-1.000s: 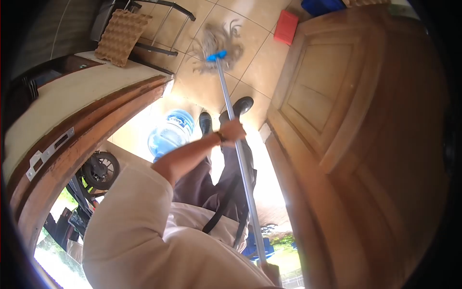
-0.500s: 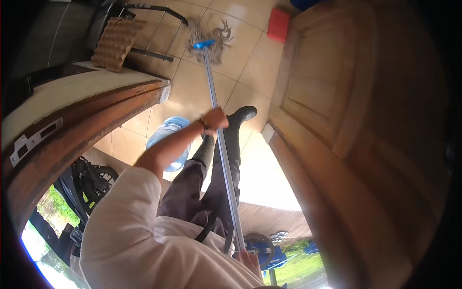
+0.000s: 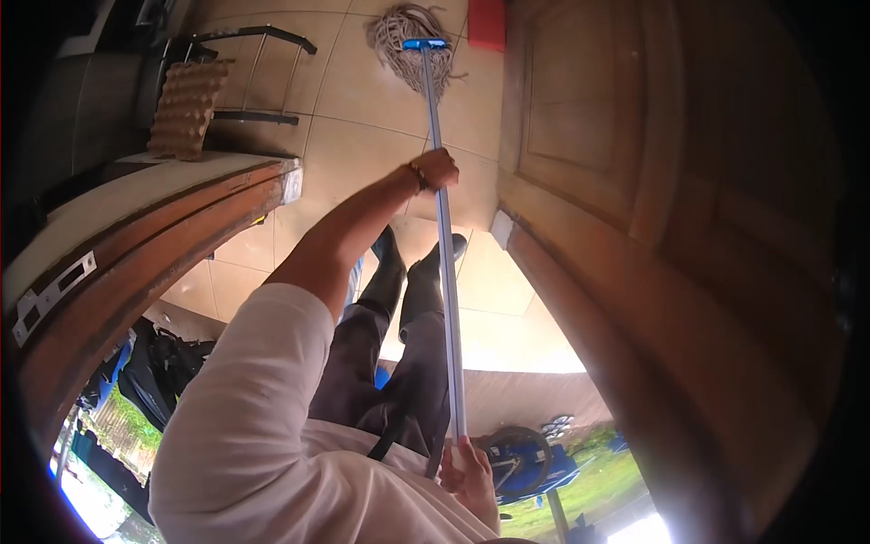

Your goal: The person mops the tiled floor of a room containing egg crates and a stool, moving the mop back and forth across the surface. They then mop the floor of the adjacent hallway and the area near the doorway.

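Observation:
My left hand [image 3: 436, 170] is closed around the middle of a string mop's metal handle [image 3: 445, 240], arm stretched forward. Lower down, close to my body, my right hand [image 3: 466, 466] grips the handle's near end. At the far end, the mop's blue clamp [image 3: 425, 43] holds grey strings [image 3: 399, 41] that lie spread on the tiled floor [image 3: 362, 150]. Both boots [image 3: 390, 272] stand on the tiles behind the mop, left of and beneath the handle.
A wooden door [image 3: 580, 109] stands along the right, a wooden frame [image 3: 181, 218] on the left. An egg tray [image 3: 188, 109] leans by a black metal rack [image 3: 294, 77]. A red object [image 3: 487, 23] lies near the door. A blue bottle [image 3: 352, 286] is mostly hidden behind my arm.
The mop head has moved farther away and to the right. My left hand has gone forward with the handle. My boots now stand closer together, and the view has shifted.

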A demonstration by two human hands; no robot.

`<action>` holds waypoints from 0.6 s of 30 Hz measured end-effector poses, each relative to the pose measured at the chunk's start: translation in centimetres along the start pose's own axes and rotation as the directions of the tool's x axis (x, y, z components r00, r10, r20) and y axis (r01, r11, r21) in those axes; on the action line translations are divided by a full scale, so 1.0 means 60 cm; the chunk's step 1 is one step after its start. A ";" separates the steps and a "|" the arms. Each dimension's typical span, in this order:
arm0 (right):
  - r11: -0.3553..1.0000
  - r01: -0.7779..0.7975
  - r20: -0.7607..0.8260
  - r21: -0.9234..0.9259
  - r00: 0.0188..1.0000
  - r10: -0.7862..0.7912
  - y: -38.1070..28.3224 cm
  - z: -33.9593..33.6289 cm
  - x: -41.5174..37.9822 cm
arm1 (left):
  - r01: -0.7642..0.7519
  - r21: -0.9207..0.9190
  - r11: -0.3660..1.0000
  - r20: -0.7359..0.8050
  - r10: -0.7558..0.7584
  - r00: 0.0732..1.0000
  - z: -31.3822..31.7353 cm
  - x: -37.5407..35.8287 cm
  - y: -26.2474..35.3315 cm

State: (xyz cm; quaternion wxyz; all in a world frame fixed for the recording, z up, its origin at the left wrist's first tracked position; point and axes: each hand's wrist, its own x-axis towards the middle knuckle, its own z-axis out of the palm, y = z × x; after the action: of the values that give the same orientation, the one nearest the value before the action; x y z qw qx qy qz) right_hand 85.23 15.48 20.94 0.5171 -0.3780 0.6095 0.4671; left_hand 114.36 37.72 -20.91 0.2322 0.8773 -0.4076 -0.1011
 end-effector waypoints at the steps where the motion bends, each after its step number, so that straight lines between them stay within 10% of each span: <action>1: 1.000 -0.019 -0.034 -0.021 0.999 0.018 0.019 -0.024 -0.024 | 0.021 -0.072 0.997 -0.018 -0.022 1.000 0.035 -0.010 0.057; 6: 0.986 -0.101 -0.244 -0.130 0.967 0.066 0.110 -0.118 -0.139 | 0.067 -0.377 0.924 0.267 0.039 0.963 0.032 -0.019 0.357; 15: 1.000 -0.020 -0.024 0.020 0.999 0.021 0.049 -0.062 0.000 | -0.114 0.007 0.993 0.164 0.112 0.980 0.033 0.108 0.092; 18: 0.994 -0.040 -0.042 0.099 0.998 0.045 0.093 -0.102 0.012 | -0.140 -0.107 0.984 0.030 0.144 0.989 0.083 0.083 0.165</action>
State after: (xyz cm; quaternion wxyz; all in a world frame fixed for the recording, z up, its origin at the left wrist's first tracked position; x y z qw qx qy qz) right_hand 78.13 11.20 21.40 0.5114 -0.3494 0.6507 0.4393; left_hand 109.15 26.76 -20.34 0.2767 0.8307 -0.4674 -0.1219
